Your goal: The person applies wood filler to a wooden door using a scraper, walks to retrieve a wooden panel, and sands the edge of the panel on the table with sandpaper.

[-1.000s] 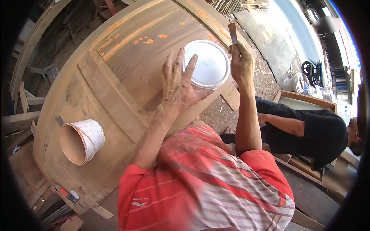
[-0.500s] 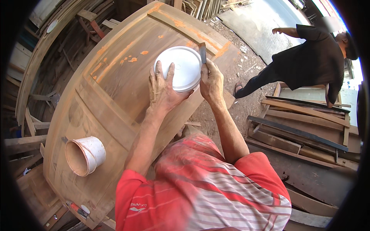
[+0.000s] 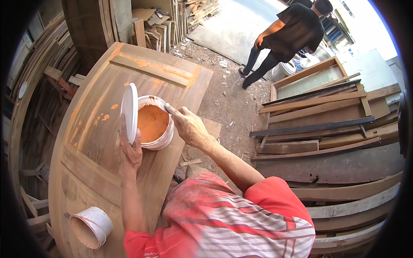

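A white bucket (image 3: 162,138) of orange putty (image 3: 151,122) stands uncovered on a large wooden door panel (image 3: 92,180). My left hand (image 3: 131,150) grips the round white lid (image 3: 129,109) and holds it tilted on edge beside the bucket's left side. My right hand (image 3: 186,122) is closed at the bucket's far right rim. A putty knife (image 3: 158,102) appears to be in its fingers, the blade reaching over the opening; most of its handle is hidden. Orange putty smears (image 3: 105,117) mark the panel. A second white bucket (image 3: 97,225) lies on its side near the panel's near left.
Stacked wooden frames and boards (image 3: 318,124) fill the right side. Upright boards (image 3: 165,28) lean at the back. A person in a black shirt (image 3: 292,32) stands on the debris-strewn floor (image 3: 223,94) at the far right. More timber (image 3: 38,77) is piled at left.
The lid has come off the bucket and moved left in my left hand, exposing orange putty. My right hand has shifted to the rim. The other person has turned and my view has swung right.
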The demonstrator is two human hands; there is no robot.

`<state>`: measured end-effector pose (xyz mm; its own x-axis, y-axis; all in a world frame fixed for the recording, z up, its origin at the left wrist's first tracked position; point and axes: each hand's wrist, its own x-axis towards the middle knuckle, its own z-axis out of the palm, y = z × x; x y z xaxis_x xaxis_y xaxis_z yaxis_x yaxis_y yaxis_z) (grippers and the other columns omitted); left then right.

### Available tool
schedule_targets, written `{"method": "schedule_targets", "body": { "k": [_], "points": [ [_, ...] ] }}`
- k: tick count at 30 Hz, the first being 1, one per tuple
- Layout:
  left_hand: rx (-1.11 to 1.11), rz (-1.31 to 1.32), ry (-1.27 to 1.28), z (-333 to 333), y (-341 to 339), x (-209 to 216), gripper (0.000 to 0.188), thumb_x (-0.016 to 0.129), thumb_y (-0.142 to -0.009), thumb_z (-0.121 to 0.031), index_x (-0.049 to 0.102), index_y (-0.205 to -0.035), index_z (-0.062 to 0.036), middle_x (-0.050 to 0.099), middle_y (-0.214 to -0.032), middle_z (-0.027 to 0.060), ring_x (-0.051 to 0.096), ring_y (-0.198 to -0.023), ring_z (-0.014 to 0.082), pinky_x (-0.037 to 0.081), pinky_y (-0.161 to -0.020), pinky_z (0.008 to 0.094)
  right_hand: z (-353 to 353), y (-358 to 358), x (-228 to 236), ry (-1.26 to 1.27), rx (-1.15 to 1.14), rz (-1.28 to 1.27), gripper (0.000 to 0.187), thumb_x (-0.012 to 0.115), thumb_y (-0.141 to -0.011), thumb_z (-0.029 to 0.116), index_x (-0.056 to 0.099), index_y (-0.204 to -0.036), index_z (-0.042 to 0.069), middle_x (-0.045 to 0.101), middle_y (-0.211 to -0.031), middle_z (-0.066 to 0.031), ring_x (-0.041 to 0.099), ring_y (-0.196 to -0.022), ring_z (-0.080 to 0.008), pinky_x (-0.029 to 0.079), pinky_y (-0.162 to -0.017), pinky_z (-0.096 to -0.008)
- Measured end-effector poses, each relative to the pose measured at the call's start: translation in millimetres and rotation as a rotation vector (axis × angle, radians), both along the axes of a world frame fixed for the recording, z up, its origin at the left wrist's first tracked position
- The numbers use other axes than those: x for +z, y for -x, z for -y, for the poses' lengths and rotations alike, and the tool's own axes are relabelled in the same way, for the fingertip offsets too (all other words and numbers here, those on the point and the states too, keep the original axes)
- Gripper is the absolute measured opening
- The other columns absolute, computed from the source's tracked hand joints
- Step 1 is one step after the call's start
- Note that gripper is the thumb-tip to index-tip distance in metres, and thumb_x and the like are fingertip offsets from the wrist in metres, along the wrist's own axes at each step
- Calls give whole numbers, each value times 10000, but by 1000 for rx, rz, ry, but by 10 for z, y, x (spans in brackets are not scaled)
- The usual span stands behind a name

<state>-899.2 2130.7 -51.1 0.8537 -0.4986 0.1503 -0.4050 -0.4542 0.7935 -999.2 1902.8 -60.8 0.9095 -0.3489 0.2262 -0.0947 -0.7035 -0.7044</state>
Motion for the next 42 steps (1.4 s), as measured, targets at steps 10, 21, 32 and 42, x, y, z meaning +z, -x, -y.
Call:
{"method": "schedule_targets", "body": {
  "k": [10,21,32,42],
  "points": [
    [48,29,-70,-32,47,140,745,531,-1045,-471,327,-1584,1,423,-1551,313,422,-1449,435,390,-1158,496,730,633,239,480,304,-605,342,561,-1011,163,670,-1335,149,680,-1043,-137,688,-959,-338,548,-828,-441],
    [45,56,134,-108,-41,-186,943,584,-963,-640,311,-1585,14,411,-1539,343,443,-1411,493,446,-1109,534,279,-327,976,652,652,-300,163,605,-934,92,664,-1057,4,689,-1025,-168,730,-875,-321,599,-724,-424],
    [53,92,-40,25,21,-6,848,547,-1014,-566,272,-1618,-39,337,-1621,278,353,-1495,434,363,-1182,503,574,-1113,432,679,507,-290,159,655,-936,133,679,-960,-23,729,-864,-196,752,-846,-311,600,-689,-441],
    [43,141,-191,134,50,194,966,666,-901,-650,324,-1611,-91,305,-1619,306,320,-1489,482,356,-1184,547,873,-194,229,69,173,-519,370,542,-1033,313,623,-974,-43,700,-916,-293,676,-929,-482,518,-807,-553]
  ]
}}
